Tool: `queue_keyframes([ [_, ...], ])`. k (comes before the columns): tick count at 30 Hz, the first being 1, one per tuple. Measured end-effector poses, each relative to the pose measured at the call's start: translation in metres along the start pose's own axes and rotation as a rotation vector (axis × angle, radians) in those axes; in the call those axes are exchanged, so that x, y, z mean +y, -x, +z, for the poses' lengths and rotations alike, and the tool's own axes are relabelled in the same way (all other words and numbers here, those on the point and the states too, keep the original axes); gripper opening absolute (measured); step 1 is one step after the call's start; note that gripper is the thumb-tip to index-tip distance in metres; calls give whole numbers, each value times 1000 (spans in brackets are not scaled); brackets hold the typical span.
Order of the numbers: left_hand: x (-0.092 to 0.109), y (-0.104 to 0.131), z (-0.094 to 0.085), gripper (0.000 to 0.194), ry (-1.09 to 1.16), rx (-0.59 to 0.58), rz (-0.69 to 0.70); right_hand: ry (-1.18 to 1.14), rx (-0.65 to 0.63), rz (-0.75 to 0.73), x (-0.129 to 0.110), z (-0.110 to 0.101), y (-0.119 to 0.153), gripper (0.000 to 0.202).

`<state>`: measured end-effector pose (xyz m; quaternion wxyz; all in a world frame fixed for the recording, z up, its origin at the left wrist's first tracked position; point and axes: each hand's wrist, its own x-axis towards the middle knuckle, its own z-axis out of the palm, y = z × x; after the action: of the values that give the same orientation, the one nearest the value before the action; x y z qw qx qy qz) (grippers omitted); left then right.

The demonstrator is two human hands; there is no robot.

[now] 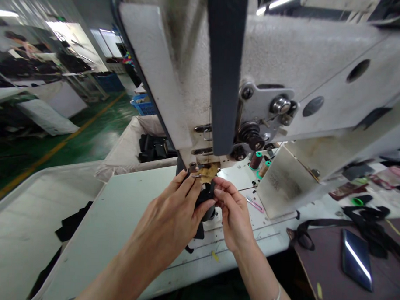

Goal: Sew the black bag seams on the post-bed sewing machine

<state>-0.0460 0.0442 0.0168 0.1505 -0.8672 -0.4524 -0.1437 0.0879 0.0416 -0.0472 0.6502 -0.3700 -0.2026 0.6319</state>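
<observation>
A large white industrial sewing machine [272, 52] fills the upper middle of the view. Under its needle area lies a small black workpiece [204, 196], with a tan-yellow piece [208, 173] just above it at the presser foot. My left hand [173, 208] holds the workpiece from the left, fingertips pressed near the foot and thumb on its near side. From the right, my right hand [232, 208] pinches the edge with thumb and forefinger. Both hands cover much of the workpiece, so its shape is partly hidden.
On the pale machine table, thread spools [256, 160] and pink-handled tweezers [254, 204] lie to the right. A dark phone [356, 259] and black straps [364, 221] are farther right. A cloth-lined bin [121, 143] with black pieces stands behind left; a person [23, 43] is in the distance.
</observation>
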Motion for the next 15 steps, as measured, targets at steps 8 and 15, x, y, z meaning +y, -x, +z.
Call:
queue_keyframes([
  [8, -22, 0, -10, 38, 59, 5, 128, -22, -51, 54, -10, 2, -4, 31],
  [15, -48, -10, -13, 26, 226, -85, 81, -68, -113, 118, -15, 1, -8, 36],
])
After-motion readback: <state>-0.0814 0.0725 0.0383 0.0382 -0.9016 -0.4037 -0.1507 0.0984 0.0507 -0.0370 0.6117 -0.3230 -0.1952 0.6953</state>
